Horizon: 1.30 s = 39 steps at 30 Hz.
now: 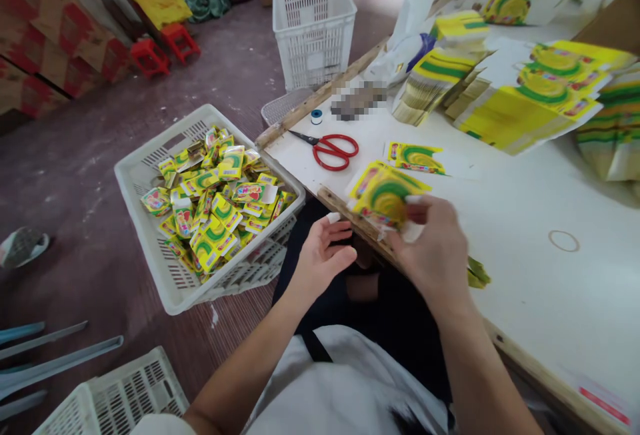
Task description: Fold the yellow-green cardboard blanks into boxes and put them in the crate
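On the dark floor, a white crate [279, 190] holds a heap of yellow-green boxes [220, 195]. The empty left hand [327, 248], slightly open, nears the table edge; apart, the right hand [431, 242] grips a yellow carton [385, 195] over the white table [510, 222].

Red-handled metal scissors [319, 144] are lying on the flat white tabletop [525, 188] — left of it, yellow-and-green rectangular cardboard boxes [213, 238] are filling a white rectangular plastic crate [145, 245].
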Each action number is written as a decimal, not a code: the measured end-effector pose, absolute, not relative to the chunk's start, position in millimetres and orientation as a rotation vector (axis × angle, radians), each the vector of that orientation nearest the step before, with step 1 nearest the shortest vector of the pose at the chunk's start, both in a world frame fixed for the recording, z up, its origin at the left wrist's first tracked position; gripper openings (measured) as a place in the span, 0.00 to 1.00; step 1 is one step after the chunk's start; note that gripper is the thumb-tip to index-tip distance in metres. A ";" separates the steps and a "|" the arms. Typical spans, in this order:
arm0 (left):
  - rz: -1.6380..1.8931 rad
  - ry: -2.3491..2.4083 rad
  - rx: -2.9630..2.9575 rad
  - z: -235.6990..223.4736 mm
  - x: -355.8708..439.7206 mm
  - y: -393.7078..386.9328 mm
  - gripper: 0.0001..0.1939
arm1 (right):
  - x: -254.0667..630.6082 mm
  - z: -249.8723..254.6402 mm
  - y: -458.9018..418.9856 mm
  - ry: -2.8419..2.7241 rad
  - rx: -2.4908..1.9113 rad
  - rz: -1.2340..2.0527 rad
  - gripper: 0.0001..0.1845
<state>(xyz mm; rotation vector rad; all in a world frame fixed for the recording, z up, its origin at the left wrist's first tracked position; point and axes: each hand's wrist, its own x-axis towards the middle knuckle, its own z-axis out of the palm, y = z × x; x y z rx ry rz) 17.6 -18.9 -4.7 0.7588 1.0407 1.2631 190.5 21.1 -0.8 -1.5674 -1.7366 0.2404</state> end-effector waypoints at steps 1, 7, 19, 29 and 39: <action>1.284 0.990 0.760 -3.7 22.6 -16.9 0.35 | 184.2 2.2 15.1 -1.829 -1.455 0.294 0.20; 1.498 0.965 0.706 1.7 40.5 -3.4 0.27 | 155.4 5.0 -9.7 -1.879 -1.200 0.464 0.17; 1.531 1.135 0.768 5.1 41.4 -7.5 0.29 | 142.1 9.1 -15.4 -1.401 -1.269 1.224 0.24; 1.700 1.076 0.429 16.1 42.8 6.5 0.35 | 137.1 14.8 -21.8 -1.511 -1.113 1.336 0.18; 1.712 1.295 0.671 13.5 23.8 -7.1 0.28 | 154.9 27.7 -16.3 -1.658 -1.145 1.190 0.10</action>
